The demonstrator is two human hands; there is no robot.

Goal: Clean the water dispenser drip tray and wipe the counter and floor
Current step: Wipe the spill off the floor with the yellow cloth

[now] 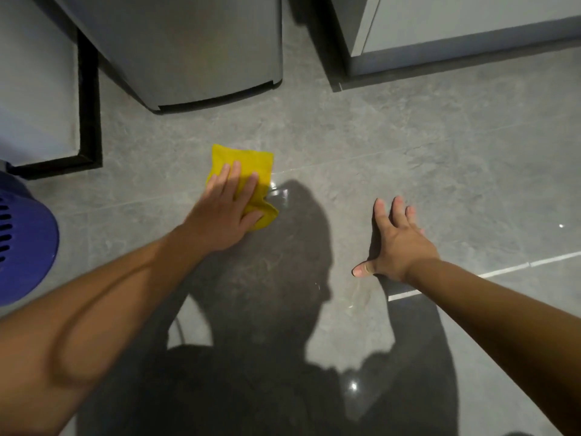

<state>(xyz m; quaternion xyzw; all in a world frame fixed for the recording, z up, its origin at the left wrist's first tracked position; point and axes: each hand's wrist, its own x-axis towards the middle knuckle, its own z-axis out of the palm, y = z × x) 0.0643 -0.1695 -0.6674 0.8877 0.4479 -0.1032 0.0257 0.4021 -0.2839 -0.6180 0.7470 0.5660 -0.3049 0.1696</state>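
Note:
A folded yellow cloth [248,165] lies flat on the grey tiled floor [408,171] in front of a grey appliance base [188,51]. My left hand [229,209] presses down on the cloth with fingers spread over it. A small wet patch [279,193] glints on the tile just right of the cloth. My right hand [396,240] rests palm down on the floor to the right, fingers apart, holding nothing. The drip tray and the counter are out of view.
A blue plastic container with slots [22,240] stands at the left edge. A cabinet with a black plinth [88,105] is at the upper left, and another grey cabinet [456,36] at the upper right. My shadow covers the lower floor.

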